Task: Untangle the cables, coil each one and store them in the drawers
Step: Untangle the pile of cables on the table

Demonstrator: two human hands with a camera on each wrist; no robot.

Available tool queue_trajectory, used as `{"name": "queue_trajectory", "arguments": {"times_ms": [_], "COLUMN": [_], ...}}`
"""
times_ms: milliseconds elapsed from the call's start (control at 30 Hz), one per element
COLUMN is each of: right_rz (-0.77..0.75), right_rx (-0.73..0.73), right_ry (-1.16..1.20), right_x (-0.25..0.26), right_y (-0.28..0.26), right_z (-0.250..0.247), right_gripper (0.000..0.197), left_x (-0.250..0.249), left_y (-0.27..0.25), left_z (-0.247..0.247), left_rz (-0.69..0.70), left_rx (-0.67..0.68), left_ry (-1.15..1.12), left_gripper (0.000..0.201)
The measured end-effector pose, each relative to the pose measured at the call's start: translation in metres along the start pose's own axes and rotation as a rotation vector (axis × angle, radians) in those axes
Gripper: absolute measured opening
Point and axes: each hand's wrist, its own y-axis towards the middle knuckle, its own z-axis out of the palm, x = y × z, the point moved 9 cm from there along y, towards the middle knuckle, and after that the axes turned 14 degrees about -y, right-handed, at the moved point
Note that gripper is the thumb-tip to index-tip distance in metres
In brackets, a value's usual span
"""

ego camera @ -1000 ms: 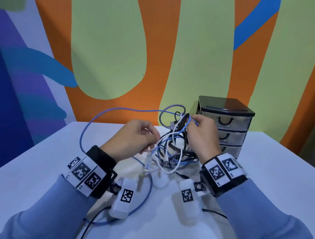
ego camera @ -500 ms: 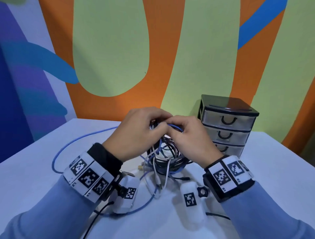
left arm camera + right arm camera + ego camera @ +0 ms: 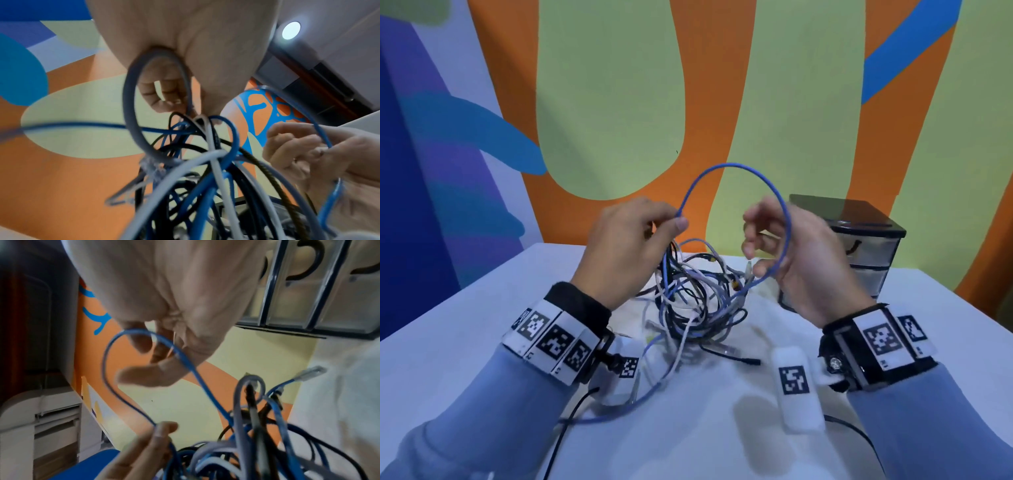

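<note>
White table (image 3: 482, 342) before orange-green mural wall (image 3: 613, 102).

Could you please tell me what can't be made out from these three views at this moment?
- Drawer unit: head view, right hand hides its left side; contents unreadable.
- Cable tangle: routing blurred in every view.
- Blue cable: left hand covers its grip; loose end unclear.
</note>
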Motion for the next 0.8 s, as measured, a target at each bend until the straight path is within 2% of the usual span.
{"name": "queue_trajectory", "arguments": {"times_ms": [67,167,233,333,367,433,500,600,700,800], "right_rz": [-0.035,-0.100,-0.159,-0.300,-0.358,-0.403,-0.385,-0.305,-0.181,-0.258], "right_rx": [0.033,0.149,0.194,0.125,0.082,0.015,-0.010,-0.048,-0.190,-0.386], "right_ry": [-0.144,-0.358,-0.498,-0.699,-0.738,-0.688,-0.629,-0.510,-0.220,-0.026], "right_x": [0.001,-0.005,-0.009,-0.008,-0.006,-0.006,-0.011,-0.021,-0.022,-0.003], "right_y": [0.000,-0.003,-0.006,-0.005,-0.005,-0.004,-0.002,0.002,0.008,0.007], "right_z": [0.002,0.017,0.031,0.041,0.041,0.036,0.031,0.025,0.005,-0.026], "right_gripper": [0.010,0.026,0.027,0.009,0.010,0.012,0.009,0.010,0.016,0.019], "left_x": [-0.011,-0.021,-0.028,-0.037,-0.038,-0.040,-0.040,-0.034,-0.017,0.007], "left_y": [0.000,-0.002,-0.003,-0.007,-0.008,-0.009,-0.009,-0.008,-0.010,-0.012], "left_z": [-0.003,0.000,0.004,0.014,0.017,0.023,0.025,0.026,0.029,0.031], "left_rz": [0.020,0.010,0.019,0.008,-0.008,-0.035,-0.065,-0.105,-0.104,-0.190], "left_rx": [-0.063,-0.060,-0.041,-0.016,0.003,0.047,0.100,0.188,0.280,0.353], "left_ry": [-0.186,-0.327,-0.382,-0.474,-0.519,-0.551,-0.520,-0.422,-0.128,0.098], "left_gripper": [0.019,0.015,0.013,0.009,0.008,0.010,0.007,0.020,0.029,0.024]}}
